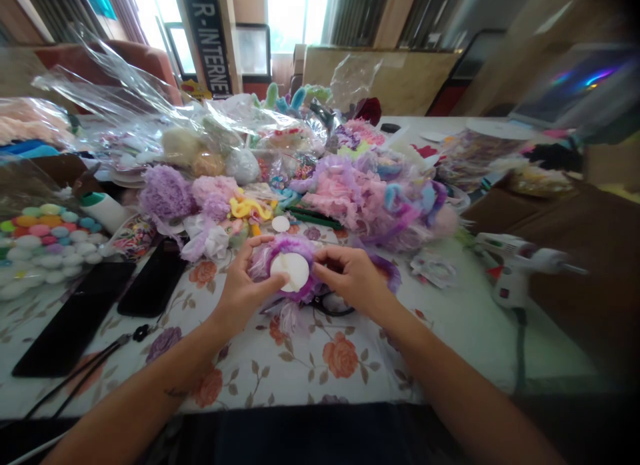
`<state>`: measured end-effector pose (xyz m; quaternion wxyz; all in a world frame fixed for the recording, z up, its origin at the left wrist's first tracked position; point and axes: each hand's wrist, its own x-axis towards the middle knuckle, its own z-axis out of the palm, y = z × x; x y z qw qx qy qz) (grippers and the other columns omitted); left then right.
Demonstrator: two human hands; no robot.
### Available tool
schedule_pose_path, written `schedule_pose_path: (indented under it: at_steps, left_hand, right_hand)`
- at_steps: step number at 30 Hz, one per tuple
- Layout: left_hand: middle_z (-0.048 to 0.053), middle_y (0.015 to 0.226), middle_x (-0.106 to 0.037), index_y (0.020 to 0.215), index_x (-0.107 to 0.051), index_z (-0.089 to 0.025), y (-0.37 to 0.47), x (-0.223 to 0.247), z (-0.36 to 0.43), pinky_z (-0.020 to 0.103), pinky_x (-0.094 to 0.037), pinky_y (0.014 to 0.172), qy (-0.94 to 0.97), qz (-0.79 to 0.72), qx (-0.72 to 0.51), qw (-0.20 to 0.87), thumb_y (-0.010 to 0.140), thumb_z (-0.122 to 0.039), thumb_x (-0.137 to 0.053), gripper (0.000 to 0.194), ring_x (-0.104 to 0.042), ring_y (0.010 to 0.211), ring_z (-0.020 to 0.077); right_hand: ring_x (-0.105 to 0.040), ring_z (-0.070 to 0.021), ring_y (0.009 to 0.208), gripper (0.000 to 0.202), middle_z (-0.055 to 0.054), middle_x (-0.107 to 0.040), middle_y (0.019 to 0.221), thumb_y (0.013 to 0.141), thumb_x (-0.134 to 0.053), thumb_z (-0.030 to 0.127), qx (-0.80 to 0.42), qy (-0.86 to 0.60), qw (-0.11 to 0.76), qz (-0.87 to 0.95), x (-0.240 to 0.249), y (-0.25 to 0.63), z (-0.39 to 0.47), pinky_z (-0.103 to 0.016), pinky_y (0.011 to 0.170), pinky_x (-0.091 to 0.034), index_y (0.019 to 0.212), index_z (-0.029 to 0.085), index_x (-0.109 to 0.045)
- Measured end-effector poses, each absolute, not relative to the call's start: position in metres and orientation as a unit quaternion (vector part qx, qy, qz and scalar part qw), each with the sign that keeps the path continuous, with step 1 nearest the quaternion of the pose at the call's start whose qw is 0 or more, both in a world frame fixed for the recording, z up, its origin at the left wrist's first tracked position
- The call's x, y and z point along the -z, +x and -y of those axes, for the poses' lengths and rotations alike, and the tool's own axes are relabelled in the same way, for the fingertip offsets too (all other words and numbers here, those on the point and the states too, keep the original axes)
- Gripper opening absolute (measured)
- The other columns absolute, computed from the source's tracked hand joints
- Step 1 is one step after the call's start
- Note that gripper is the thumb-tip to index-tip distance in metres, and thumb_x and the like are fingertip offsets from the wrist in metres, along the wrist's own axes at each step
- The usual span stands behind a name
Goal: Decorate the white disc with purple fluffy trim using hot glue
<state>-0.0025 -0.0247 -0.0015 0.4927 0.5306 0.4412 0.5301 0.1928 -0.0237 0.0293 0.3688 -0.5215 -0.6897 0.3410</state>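
Above the flowered tablecloth [340, 355], my left hand [243, 281] grips a round purple fluffy piece [305, 250] with a white disc [295, 273] on its face. The left thumb presses on the disc and the fingers wrap behind the fluff. My right hand [353, 278] pinches the right edge of the same fluffy piece between thumb and fingers. A fuzzy purple strip [393, 275] shows behind the right hand. Black-handled scissors [334, 310] lie under the hands, partly hidden. Pale lilac strands hang below the piece.
Two black phones [75, 318] and a dark cord [95, 358] lie at left, near a bag of coloured pompoms [50, 245]. Yarn, pink tulle [340, 191] and plastic bags fill the back. A white glue gun [510, 268] stands at right beside a cardboard box [565, 231].
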Motion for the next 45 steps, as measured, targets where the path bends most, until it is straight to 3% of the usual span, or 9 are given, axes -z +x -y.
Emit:
schedule_pose_path:
  at_steps: [6,15,31,39,45]
  left_hand:
    - [0.003,0.114,-0.065,0.119,-0.059,-0.028,-0.004,0.004,0.023,0.032,-0.054,0.089,0.543,-0.447,-0.525,0.480,0.066,-0.022,-0.082,0.059,-0.063,0.107,0.0234]
    - [0.004,0.113,-0.065,0.123,-0.056,-0.027,-0.004,0.000,0.023,0.029,-0.055,0.082,0.520,-0.427,-0.512,0.534,0.065,-0.024,-0.083,0.064,-0.066,0.094,0.0195]
    - [0.003,0.117,-0.064,0.122,-0.059,-0.029,-0.006,0.003,0.022,0.027,-0.055,0.082,0.528,-0.428,-0.512,0.525,0.064,-0.022,-0.084,0.064,-0.064,0.095,0.0182]
    - [0.005,0.116,-0.064,0.124,-0.057,-0.026,-0.006,-0.003,0.023,0.030,-0.056,0.082,0.524,-0.419,-0.501,0.546,0.063,-0.024,-0.085,0.067,-0.066,0.095,0.0207]
    - [0.003,0.112,-0.065,0.121,-0.059,-0.026,-0.006,-0.003,0.024,0.025,-0.056,0.078,0.504,-0.409,-0.506,0.568,0.062,-0.021,-0.085,0.065,-0.066,0.090,0.0173]
  right_hand:
    - [-0.038,-0.0091,0.051,0.015,0.004,-0.045,0.055,0.077,-0.054,0.021,-0.263,-0.528,0.382,0.711,-0.021,0.187,0.027,-0.023,0.050,-0.031,0.062,0.017,-0.054]
    - [-0.041,-0.0099,0.050,0.022,0.001,-0.054,0.058,0.078,-0.062,0.035,-0.370,-0.528,0.384,0.661,-0.040,0.203,0.027,-0.023,0.046,-0.031,0.072,0.015,-0.067]
    - [-0.041,-0.0103,0.051,0.013,0.003,-0.050,0.058,0.080,-0.056,0.025,-0.273,-0.520,0.437,0.681,-0.019,0.185,0.036,-0.024,0.050,-0.033,0.068,0.019,-0.057]
    - [-0.046,-0.0118,0.056,0.016,0.000,-0.057,0.065,0.083,-0.060,0.031,-0.288,-0.513,0.447,0.674,-0.028,0.191,0.034,-0.025,0.052,-0.035,0.073,0.018,-0.062]
    - [-0.044,-0.0119,0.055,0.018,0.001,-0.054,0.063,0.087,-0.055,0.030,-0.247,-0.509,0.457,0.686,-0.016,0.183,0.037,-0.026,0.052,-0.035,0.073,0.019,-0.058]
